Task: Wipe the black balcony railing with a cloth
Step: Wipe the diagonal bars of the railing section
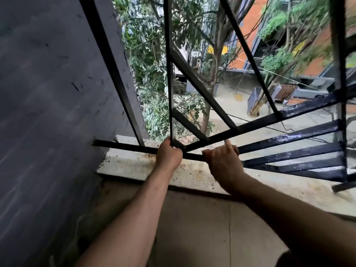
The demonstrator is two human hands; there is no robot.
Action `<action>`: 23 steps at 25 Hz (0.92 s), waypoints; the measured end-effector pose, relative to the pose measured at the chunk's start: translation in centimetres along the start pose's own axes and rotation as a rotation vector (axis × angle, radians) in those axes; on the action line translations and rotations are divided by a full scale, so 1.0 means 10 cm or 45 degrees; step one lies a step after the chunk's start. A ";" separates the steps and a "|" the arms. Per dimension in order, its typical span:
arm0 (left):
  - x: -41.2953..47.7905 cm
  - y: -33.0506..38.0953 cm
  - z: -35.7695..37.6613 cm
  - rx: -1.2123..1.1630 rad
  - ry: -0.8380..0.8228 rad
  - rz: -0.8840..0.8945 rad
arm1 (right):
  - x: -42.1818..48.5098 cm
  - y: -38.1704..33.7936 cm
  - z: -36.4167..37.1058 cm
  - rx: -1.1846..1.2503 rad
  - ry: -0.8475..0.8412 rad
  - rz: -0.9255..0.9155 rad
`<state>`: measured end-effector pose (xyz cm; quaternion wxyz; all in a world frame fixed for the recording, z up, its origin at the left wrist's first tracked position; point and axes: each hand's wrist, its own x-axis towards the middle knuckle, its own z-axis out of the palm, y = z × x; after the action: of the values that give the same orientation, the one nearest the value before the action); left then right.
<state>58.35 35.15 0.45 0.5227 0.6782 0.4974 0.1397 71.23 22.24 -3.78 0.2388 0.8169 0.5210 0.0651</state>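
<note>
The black balcony railing (200, 89) rises from a pale concrete ledge (134, 166), its bars meeting low near the middle of the view. My left hand (169, 155) grips the railing where the upright bar meets the bottom bar. Just to its right, my right hand (223, 160) has its fingers curled over the bottom bar, with one fingertip raised. No cloth shows in either hand; the palms are hidden from me.
A dark grey wall (48, 112) fills the left side. The ledge is speckled with brown dirt. Tiled balcony floor (202, 228) lies below my forearms. Beyond the bars are trees (154, 74) and a courtyard far below.
</note>
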 end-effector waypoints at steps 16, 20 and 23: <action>-0.39 0.11 0.84 0.587 -0.538 0.536 | -0.45 0.22 -0.05 0.132 0.086 -0.160; -0.44 0.15 0.90 0.532 -0.600 0.482 | -0.89 1.59 -0.41 0.144 0.287 0.110; -0.51 0.37 1.00 0.507 -0.596 0.595 | -0.91 1.33 -0.42 -0.124 0.161 0.313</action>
<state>64.99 25.40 1.11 0.4343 0.8750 0.2139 -0.0027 76.61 11.02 7.32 0.2349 0.8562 0.4275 0.1704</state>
